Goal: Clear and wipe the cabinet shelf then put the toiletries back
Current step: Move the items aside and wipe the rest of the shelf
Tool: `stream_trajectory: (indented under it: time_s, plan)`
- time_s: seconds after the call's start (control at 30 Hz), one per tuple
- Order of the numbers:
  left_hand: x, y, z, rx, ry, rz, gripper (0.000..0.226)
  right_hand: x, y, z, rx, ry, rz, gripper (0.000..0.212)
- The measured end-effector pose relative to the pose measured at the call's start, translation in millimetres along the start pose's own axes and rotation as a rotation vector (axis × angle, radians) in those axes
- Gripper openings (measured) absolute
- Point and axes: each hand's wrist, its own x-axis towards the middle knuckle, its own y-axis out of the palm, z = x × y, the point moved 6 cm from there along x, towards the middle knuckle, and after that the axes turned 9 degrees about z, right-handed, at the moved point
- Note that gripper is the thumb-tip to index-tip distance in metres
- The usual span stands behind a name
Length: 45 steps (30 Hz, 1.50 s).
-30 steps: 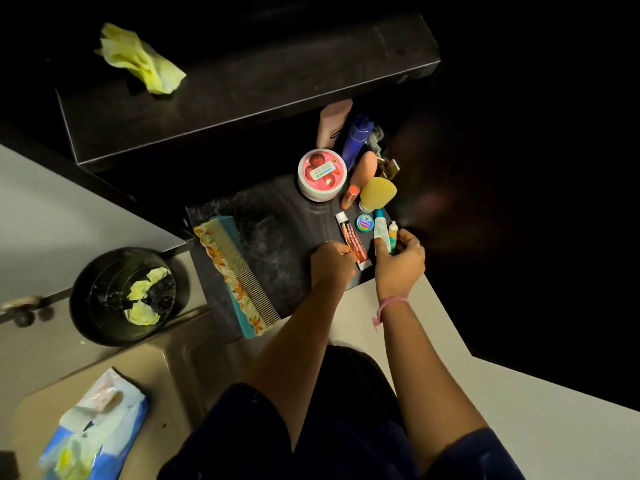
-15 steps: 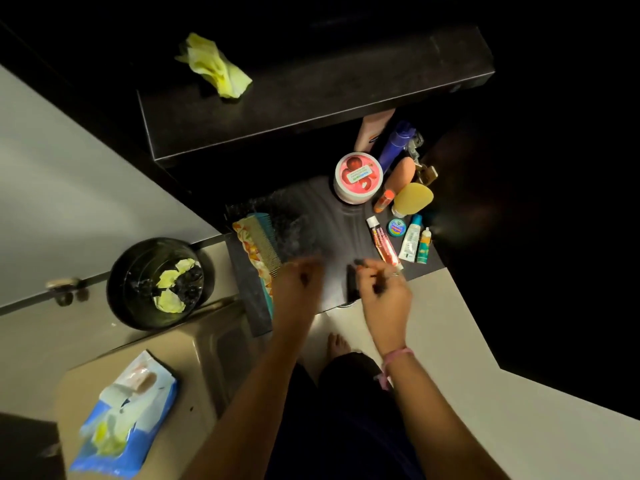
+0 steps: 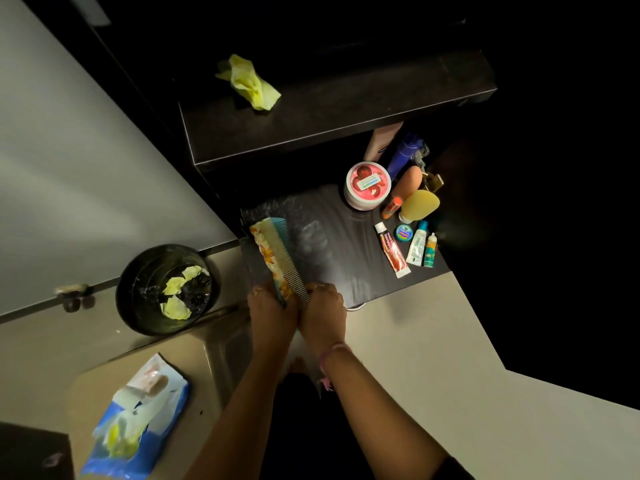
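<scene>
Gripping two combs [image 3: 277,258], both hands [image 3: 298,306] meet on one shelf [image 3: 332,237].

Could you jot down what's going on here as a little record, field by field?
Setting: dark cabinet shelf, seen from above
Left hand: grips the near end of the combs
Right hand: grips the same end
Combs: a floral one and a teal one together, left side of the shelf
Toiletries: pink-lidded jar, red tube, small bottles, lined up at the right
Upper shelf: crumpled yellow wipe
Bin: black, used wipes inside
Wipes pack: blue, lower left
</scene>
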Motion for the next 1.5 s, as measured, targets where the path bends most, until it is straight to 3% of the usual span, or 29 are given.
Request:
stream_trajectory:
  time_s: [0.27,0.4,0.6,0.7,0.8,0.93,1.33,1.5]
  plan:
    - [-1.2,-1.5,0.1,-0.176,-0.059,-0.037,0.017,4.2,2.8,1.3,0.172,0.076,0.058,0.027]
    - [-3.6,4.7,5.7,-0.262,-0.132,-0.016,0.038,-0.2,4.6,-0.3,0.455,0.082,0.111,0.022]
    - [-19.9,-0.3,-28.9,-0.305,0.041,-0.108,0.029,-8.2,-11.4,-20.8,0.736,0.09,0.17,0.021]
    - [-25.9,17.0,-49.0,-0.318,0.09,0.0,0.02,-12.2,-36.7,-48.5,0.891,0.075,0.162,0.027]
    - [-29.1,50.7,-61.2,-0.102,0.076,0.157,0.026,-11.6,-61.2,-73.4,0.837,0.093,0.193,0.035]
    - [-28.9,77.4,-81.8,0.059,0.079,0.184,0.028,-1.7,-78.7,-91.6,0.678,0.11,0.218,0.038]
    - [-35.1,110.0,-111.9,0.039,0.03,0.18,0.022,5.6,-100.8,-111.4,0.265,0.076,-0.058,0.052]
    - [-38.8,116.2,-117.1,-0.035,-0.029,0.177,0.026,4.3,-105.1,-109.3,0.263,0.062,-0.127,0.051]
